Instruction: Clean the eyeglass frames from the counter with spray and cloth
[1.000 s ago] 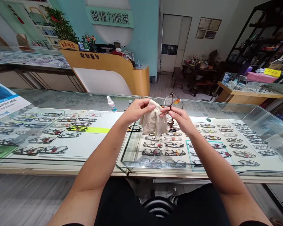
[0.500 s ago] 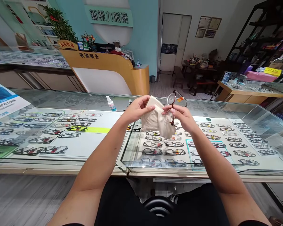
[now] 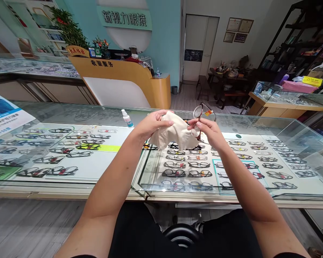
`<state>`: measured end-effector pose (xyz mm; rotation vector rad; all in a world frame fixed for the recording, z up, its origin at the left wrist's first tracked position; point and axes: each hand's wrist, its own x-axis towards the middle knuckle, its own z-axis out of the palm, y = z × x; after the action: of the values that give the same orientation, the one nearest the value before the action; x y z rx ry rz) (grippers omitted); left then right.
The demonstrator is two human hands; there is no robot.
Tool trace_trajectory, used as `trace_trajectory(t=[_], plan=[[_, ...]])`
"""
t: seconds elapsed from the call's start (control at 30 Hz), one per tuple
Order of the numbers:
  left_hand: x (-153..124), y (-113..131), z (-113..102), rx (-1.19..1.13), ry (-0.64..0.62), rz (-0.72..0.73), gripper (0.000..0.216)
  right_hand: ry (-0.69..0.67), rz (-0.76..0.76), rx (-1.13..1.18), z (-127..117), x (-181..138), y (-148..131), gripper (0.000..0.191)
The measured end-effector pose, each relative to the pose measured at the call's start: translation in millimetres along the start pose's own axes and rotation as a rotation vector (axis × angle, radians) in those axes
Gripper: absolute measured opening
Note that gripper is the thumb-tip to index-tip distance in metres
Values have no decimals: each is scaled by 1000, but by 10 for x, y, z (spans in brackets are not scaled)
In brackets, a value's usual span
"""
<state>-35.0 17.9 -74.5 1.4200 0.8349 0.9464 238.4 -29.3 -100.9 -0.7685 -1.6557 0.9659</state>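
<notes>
A cream cleaning cloth [image 3: 174, 132] hangs in loose folds from my left hand [image 3: 157, 123], whose thumb and fingers are closed on its upper left part. My right hand [image 3: 207, 129] pinches a pair of dark-rimmed eyeglasses [image 3: 197, 122] near the bridge, with the lenses stacked one above the other. An orange tag shows on the upper part of the glasses. The cloth's right end reaches close to my right fingers; whether those fingers also grip it I cannot tell. Both hands are above the glass display case [image 3: 148, 195].
A small white spray bottle [image 3: 127, 118] with a blue label stands on the glass, left of my hands. Rows of eyeglass frames [image 3: 199, 173] lie inside the case. A printed sign [image 3: 8, 114] is at the far left. Beyond is a wooden cashier counter [image 3: 118, 73].
My left hand has moved slightly left with the cloth, which now spreads wider and hangs less low. The glasses in my right hand have shifted a little to the right.
</notes>
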Motion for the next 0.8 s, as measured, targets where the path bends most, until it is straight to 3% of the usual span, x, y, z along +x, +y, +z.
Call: trace_trajectory(t=[0.1, 0.23, 0.4, 0.57, 0.8], plan=[[11, -1, 9, 0, -10, -99, 54, 18, -41, -62, -13, -1, 24, 41], [8, -21, 94, -10, 96, -95, 54, 49, -94, -127, 4, -22, 21, 42], [-1, -31, 231, -78, 162, -51, 56, -93, -90, -115, 150, -85, -26, 46], [15, -75, 293, -164, 139, 16, 53, -154, -71, -123, 270, -121, -3, 50], [25, -143, 366, -126, 102, 73, 54, -132, -46, -109, 290, -112, 47, 56]])
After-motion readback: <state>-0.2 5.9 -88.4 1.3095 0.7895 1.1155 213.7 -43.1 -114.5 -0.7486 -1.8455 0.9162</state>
